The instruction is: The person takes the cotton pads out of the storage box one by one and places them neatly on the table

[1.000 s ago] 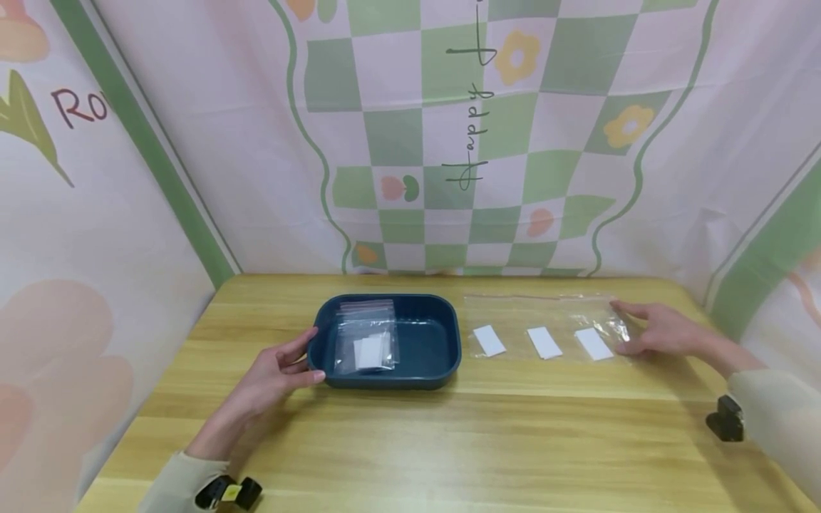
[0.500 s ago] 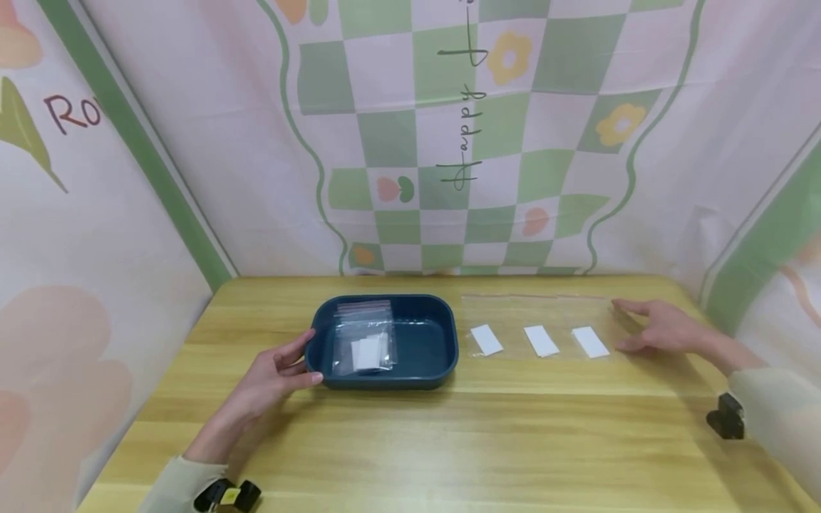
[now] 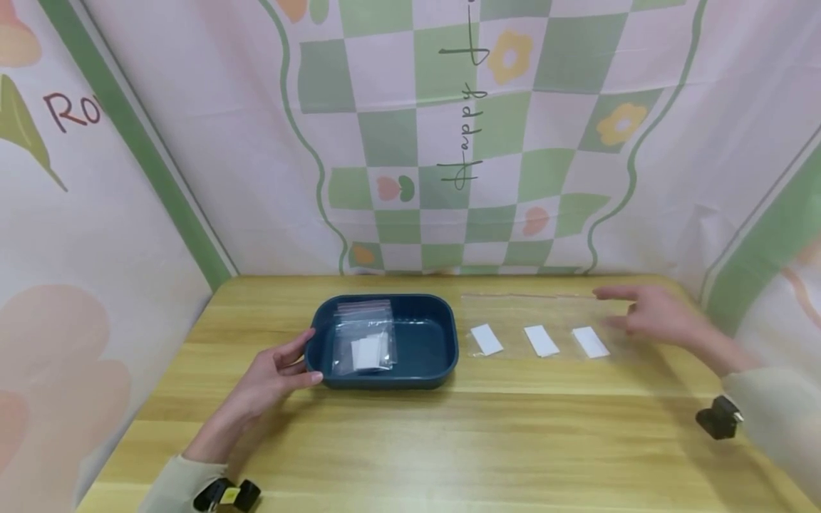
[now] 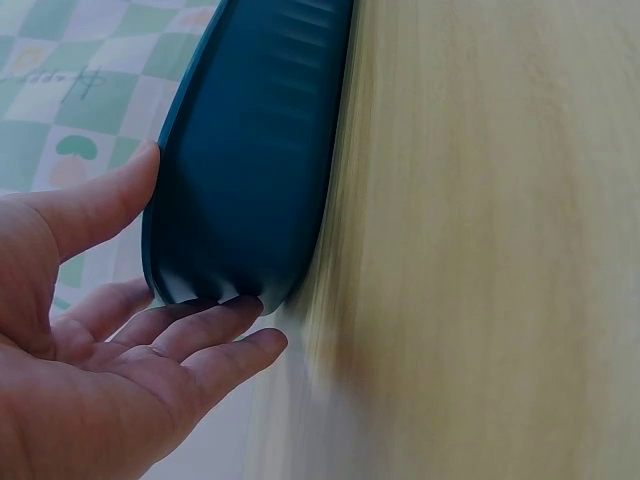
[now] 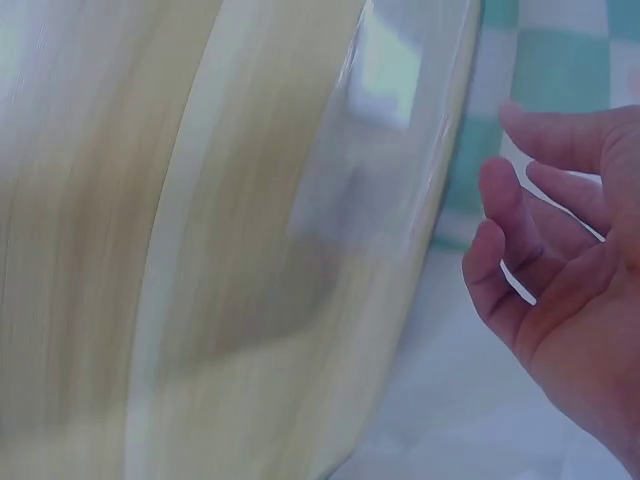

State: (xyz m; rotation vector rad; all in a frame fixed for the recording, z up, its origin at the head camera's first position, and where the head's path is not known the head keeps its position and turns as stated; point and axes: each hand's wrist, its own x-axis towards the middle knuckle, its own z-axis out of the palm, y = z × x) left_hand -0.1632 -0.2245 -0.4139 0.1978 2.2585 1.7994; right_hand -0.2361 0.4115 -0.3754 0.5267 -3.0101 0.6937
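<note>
A dark blue plastic bin (image 3: 426, 349) stands on the table, with my left hand (image 3: 266, 381) at its left end. In the left wrist view the thumb rests on the bin's rim and the fingers curl against its end wall. Inside the bin's left half lies a stack of clear zip bags (image 3: 349, 331) with white cards (image 3: 368, 353) in them. To the right, three zip bags (image 3: 513, 310) lie in a row, each with a white card (image 3: 541, 341) inside. Over the rightmost bag hovers my right hand (image 3: 657, 317), fingers loosely bent, holding nothing.
The wooden table (image 3: 481, 442) reaches back to a printed cloth (image 3: 442, 128) with green checks. Cloth panels also flank the table left and right. Each wrist wears a small black camera (image 3: 718, 418).
My right hand has let go of the rightmost zip bag, lifted off it and moved a little left above it. My left hand and the bin stay in place.
</note>
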